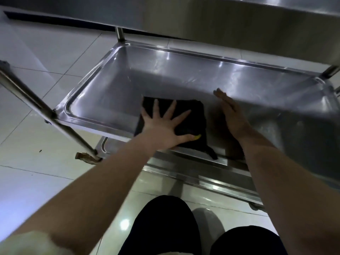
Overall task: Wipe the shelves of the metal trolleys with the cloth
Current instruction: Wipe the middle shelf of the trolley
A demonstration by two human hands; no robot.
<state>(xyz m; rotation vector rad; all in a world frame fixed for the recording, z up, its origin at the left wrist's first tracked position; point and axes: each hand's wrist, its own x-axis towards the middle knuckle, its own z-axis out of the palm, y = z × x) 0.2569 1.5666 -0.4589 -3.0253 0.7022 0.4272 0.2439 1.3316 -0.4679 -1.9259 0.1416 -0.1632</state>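
Pressing the dark cloth (pixel 196 118) flat, the left hand (pixel 161 129) has its fingers spread wide, at the near edge of the shelf (pixel 165 74). The right hand (pixel 231 115) is just beside the cloth, fingers straight, holding nothing. Bare shelf lies farther back.

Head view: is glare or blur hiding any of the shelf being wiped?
In the head view, glare streaks run along the far rim of the trolley shelf; its right end, in the same view, is dim and smeared, as is the right hand; the black cloth under the left hand is sharp but detailless.
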